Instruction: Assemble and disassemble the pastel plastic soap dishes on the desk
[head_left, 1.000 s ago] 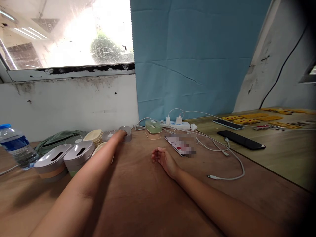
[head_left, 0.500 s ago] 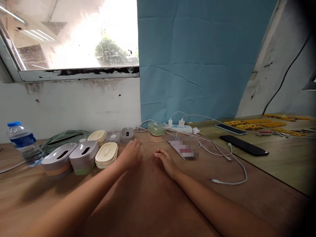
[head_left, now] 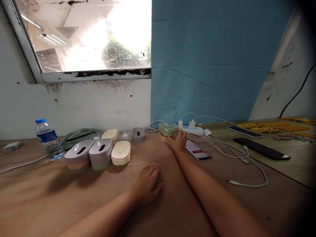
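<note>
My left hand (head_left: 146, 184) rests palm down on the brown tabletop (head_left: 74, 204), fingers stretched and thumb apart, with nothing in it. My right hand (head_left: 178, 142) reaches to the front right of a small green oval box (head_left: 167, 129) that stands on a pale base. Its thumb and fingers are spread at the box's edge; whether they touch it I cannot tell. Left of my left hand are a stack of cream oval lids (head_left: 120, 152) and two lilac-topped boxes, one with a green band (head_left: 100, 153), the other with an orange band (head_left: 79, 156).
A grey slotted container (head_left: 138, 135) and more cream lids (head_left: 110, 135) stand behind. A water bottle (head_left: 49, 140) and a green cloth bag (head_left: 79, 138) are at left. Right of my hand lie a lit phone (head_left: 197, 151), a power strip (head_left: 195, 129), white cables and a black phone (head_left: 261, 148).
My right hand has moved forward to the green box and its fingers have spread. My left hand has drawn back toward me and flattened on the table. The view has turned slightly left.
</note>
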`<move>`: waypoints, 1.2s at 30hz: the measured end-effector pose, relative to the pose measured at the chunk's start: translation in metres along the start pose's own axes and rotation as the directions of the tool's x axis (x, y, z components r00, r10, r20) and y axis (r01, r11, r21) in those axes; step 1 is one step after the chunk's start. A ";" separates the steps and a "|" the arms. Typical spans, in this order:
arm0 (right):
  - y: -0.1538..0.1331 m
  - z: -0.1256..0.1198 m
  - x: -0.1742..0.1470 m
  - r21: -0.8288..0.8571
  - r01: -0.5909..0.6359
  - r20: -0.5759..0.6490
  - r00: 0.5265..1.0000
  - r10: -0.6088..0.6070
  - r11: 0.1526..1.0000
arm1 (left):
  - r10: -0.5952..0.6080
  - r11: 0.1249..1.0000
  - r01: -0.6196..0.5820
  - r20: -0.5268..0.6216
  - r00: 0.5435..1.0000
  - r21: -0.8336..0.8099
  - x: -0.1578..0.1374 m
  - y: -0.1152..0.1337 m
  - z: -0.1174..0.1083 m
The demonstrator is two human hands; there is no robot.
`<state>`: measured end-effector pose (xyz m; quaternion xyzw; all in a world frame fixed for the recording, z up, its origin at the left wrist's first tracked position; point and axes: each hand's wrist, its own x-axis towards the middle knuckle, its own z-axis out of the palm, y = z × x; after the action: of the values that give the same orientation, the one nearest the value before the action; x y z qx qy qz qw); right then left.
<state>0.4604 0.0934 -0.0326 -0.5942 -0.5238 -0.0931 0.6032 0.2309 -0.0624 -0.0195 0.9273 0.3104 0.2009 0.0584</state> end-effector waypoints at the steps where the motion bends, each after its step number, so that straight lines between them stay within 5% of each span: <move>1: 0.002 0.003 0.002 -0.011 0.002 -0.014 1.000 -0.002 1.000 | -0.005 1.000 0.005 -0.005 1.000 -0.009 0.000 -0.001 0.001; 10: 0.023 0.026 0.007 -0.139 0.115 0.119 0.988 -0.099 0.984 | -0.044 0.996 0.042 -0.029 0.999 -0.083 -0.003 -0.005 0.006; 28: 0.019 0.013 0.004 0.069 0.045 -0.031 0.999 -0.043 0.997 | -0.146 0.974 0.140 -0.022 0.989 -0.179 -0.005 -0.006 0.003; 32: 0.004 0.003 -0.009 0.161 -0.012 0.013 1.000 0.010 0.987 | -0.261 0.901 0.223 -0.054 0.964 -0.372 -0.005 -0.010 0.002; 36: -0.023 -0.017 -0.033 0.255 -0.066 0.175 0.984 0.021 0.965 | -0.404 0.709 0.265 -0.069 0.912 -0.654 0.000 -0.021 0.006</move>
<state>0.4382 0.0568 -0.0383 -0.5273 -0.5682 0.0409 0.6304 0.2213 -0.0454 -0.0304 0.7547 0.3928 0.3743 0.3688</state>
